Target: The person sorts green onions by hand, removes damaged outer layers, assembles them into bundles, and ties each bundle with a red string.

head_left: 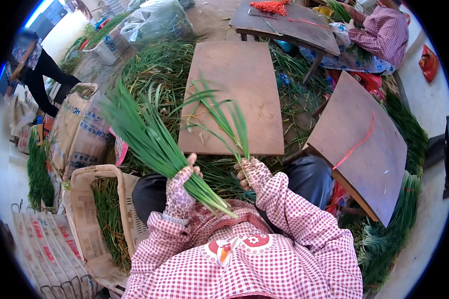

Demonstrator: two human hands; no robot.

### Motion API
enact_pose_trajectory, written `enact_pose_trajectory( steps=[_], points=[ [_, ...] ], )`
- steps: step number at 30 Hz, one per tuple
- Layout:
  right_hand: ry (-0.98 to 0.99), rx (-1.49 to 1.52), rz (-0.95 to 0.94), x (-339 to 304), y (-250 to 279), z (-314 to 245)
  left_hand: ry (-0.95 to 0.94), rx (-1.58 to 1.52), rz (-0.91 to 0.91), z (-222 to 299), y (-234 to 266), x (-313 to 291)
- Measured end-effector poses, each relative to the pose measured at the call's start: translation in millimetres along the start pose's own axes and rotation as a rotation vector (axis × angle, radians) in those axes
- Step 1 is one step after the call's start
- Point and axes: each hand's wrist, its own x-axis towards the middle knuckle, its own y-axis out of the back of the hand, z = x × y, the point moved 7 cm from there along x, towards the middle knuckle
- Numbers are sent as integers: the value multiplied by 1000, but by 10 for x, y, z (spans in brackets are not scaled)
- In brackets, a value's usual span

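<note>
A thick bunch of garlic chives (157, 139) is gripped in my gloved left hand (180, 188), with its pale stem ends pointing down toward my lap and its green leaves fanning up to the left. Between the fingers of my gloved right hand (253, 173) are a few chives (240, 130), their leaves spreading over the near edge of a low brown wooden table (234, 74). The two hands are apart, above my knees. Some loose leaf scraps lie on the tabletop.
Cut leaves (149, 74) litter the floor around the table. A basket of greens (119, 179) stands at my left. To the right is a tilted board (359, 144) with a red tie, beside piled chives (384, 249). A co-worker (379, 35) sits far right; another person (35, 70) stands far left.
</note>
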Motion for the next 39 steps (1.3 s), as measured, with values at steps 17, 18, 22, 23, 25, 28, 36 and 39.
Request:
enact_pose_trajectory(
  steps=[17,18,22,23,25,28,36,39],
  points=[
    [625,-1110,-587,-242,-796,-522,-31,-281,26,4,84,-200],
    [668,-1200,-244,-97,-660,-755,-170,-275,-60,305,47,-252],
    [511,-1562,449,209,-43,-1019,-385,-359,-286,785,30,-148],
    [429,-1733,491,300,-13,-969,-354,-371,-306,769,6,-132],
    [296,-1598,415,447,-41,-926,-305,-387,-327,725,-25,-183],
    [150,-1570,306,472,3,-1111,-163,-566,-303,464,-38,-205],
    [149,-896,265,-202,115,-1679,-184,-631,-262,255,163,-172],
    [-74,-849,312,-145,736,-1735,-143,-677,-316,289,29,-252]
  ],
)
